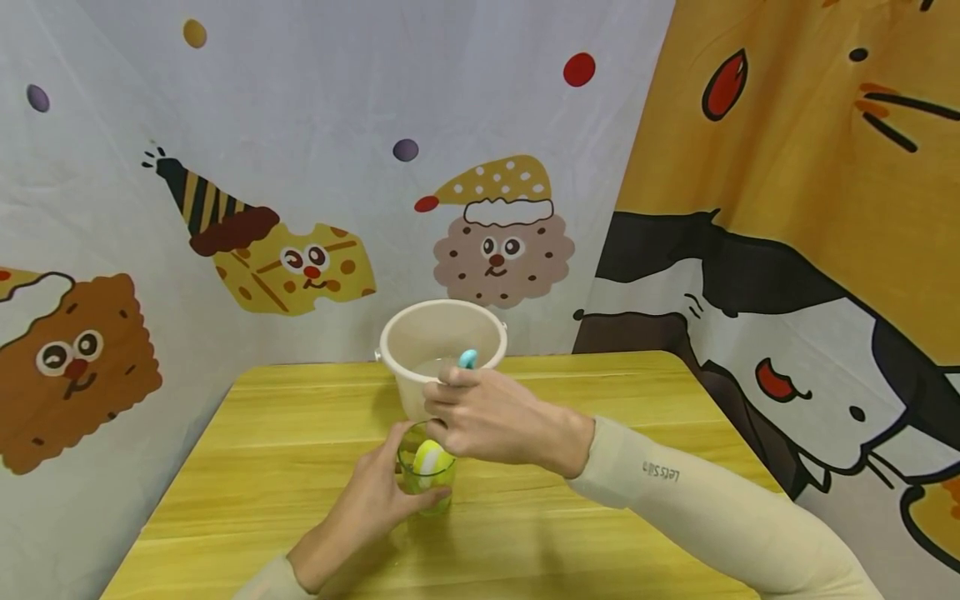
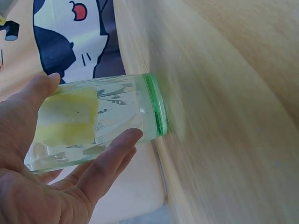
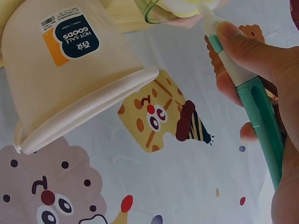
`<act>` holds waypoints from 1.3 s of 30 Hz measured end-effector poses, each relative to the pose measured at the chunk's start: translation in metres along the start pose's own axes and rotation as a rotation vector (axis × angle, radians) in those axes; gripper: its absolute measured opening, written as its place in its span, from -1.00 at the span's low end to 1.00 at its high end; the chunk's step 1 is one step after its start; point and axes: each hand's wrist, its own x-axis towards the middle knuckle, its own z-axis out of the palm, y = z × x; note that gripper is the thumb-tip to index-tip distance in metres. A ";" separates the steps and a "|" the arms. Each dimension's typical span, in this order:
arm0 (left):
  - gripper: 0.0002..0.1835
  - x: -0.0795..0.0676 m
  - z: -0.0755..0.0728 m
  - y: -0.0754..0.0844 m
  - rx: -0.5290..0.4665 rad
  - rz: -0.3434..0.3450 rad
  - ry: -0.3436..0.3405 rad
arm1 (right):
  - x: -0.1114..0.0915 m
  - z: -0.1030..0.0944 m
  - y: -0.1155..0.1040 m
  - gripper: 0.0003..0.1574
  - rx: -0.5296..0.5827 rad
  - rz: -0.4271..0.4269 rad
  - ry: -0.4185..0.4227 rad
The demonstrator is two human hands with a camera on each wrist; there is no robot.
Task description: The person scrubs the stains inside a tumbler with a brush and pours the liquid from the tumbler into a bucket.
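Observation:
My left hand [image 1: 372,483] curls round a clear, green-tinted drinking glass [image 2: 119,109] and keeps it upright, with its thick base on or close over the wooden table [image 1: 300,475]. Inside the glass sits the yellow-and-white sponge head [image 1: 431,458] of a cup brush. From above, my right hand [image 1: 491,414] grips that brush by its teal-and-white handle [image 3: 257,105], with the thumb pressed along the upper part near the neck. The handle's light-blue end [image 1: 468,359] sticks up past my right fingers.
A cream plastic bucket [image 1: 405,385] stands just behind both hands, near the table's far edge. Its outer wall carries a label [image 3: 77,35]. Behind the table hangs a cloth [image 1: 322,108] printed with cartoon figures.

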 end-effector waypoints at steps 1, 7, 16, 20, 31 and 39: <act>0.14 0.000 0.000 0.000 0.001 0.001 0.000 | 0.000 0.000 0.000 -0.77 0.000 0.000 0.002; 0.12 0.000 0.000 0.000 -0.005 0.008 0.001 | 0.001 0.000 -0.002 -0.80 -0.007 -0.015 0.034; 0.10 0.000 0.000 -0.001 -0.020 0.018 -0.001 | 0.002 0.000 -0.003 -0.70 -0.007 -0.031 0.084; 0.13 0.001 0.000 -0.001 -0.007 0.034 0.000 | 0.004 0.000 -0.003 -0.69 -0.018 -0.040 0.118; 0.14 0.001 0.000 -0.003 0.005 0.077 0.013 | 0.005 0.006 -0.007 -0.66 -0.003 -0.028 0.184; 0.08 0.000 0.002 -0.003 -0.045 0.093 0.008 | 0.003 0.009 -0.008 -0.65 0.014 -0.005 0.200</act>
